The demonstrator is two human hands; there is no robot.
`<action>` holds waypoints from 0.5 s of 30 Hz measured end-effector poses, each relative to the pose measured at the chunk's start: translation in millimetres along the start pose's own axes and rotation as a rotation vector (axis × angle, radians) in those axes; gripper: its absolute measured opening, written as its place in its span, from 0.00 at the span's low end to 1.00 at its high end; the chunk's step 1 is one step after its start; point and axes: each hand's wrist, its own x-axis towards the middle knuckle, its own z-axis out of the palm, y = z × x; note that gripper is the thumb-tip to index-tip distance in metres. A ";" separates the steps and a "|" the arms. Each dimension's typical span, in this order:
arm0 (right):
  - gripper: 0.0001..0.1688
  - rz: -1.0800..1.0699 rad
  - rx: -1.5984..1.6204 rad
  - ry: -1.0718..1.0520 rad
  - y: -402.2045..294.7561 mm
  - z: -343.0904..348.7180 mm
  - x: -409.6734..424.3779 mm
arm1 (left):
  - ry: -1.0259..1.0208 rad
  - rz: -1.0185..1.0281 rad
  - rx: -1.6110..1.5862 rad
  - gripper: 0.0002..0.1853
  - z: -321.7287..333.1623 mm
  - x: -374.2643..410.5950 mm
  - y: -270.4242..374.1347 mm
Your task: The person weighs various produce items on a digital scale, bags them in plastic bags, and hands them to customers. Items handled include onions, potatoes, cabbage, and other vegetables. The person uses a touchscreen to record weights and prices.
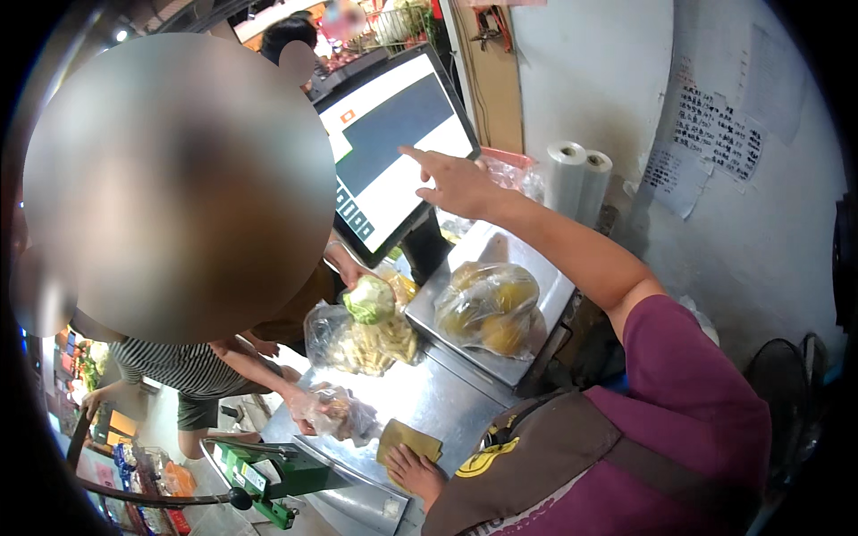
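My right hand (pixel 462 182) reaches out with its index finger extended at the touchscreen (pixel 402 127); whether the fingertip touches the glass I cannot tell. My left hand (pixel 414 467) lies flat on a folded yellow-brown cloth (pixel 410 442) on the metal counter (pixel 442 395). Beside the screen, a clear plastic bag of large yellowish fruit (pixel 493 305) rests on a weighing scale (pixel 486 358). Across the counter, another person's hand holds a pale green cabbage (pixel 370 300) above a bag of pale, finger-like vegetables (pixel 375 345). Another hand across from me grips a small plastic bag (pixel 335 410), its contents unclear.
A green bag-sealing device (pixel 281 472) stands at the counter's near-left edge, by a dark curved rail (pixel 154 499). Rolls of clear plastic bags (pixel 565 181) stand behind the scale. Papers with handwriting (pixel 717 127) hang on the wall. People stand across the counter.
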 end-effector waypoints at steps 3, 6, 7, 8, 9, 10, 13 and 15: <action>0.46 -0.128 -0.116 -0.019 -5.5 13.5 22.1 | 0.031 0.002 0.025 0.31 1.5 -6.5 1.2; 0.46 -0.166 -0.125 -0.046 -24.6 14.4 35.1 | 0.037 -0.017 -0.001 0.30 -4.7 -9.4 8.0; 0.46 -0.188 -0.128 -0.041 -25.4 16.9 38.3 | 0.038 -0.014 -0.016 0.30 -6.9 -9.0 11.6; 0.46 -0.213 -0.128 -0.031 -26.8 18.1 42.2 | 0.042 -0.016 -0.011 0.30 -7.8 -8.4 13.6; 0.46 -0.236 -0.123 -0.023 -28.6 21.3 45.3 | 0.043 -0.020 -0.002 0.29 -8.0 -8.7 13.7; 0.46 -0.241 -0.129 -0.015 -30.1 25.1 49.1 | 0.044 -0.021 0.005 0.29 -7.1 -8.3 13.3; 0.45 -0.223 -0.146 -0.025 -26.5 22.7 50.7 | 0.059 0.006 0.009 0.28 -0.5 -3.7 12.1; 0.45 -0.225 -0.114 -0.084 -44.3 7.4 41.8 | 0.076 -0.013 -0.004 0.29 -5.6 -10.1 7.9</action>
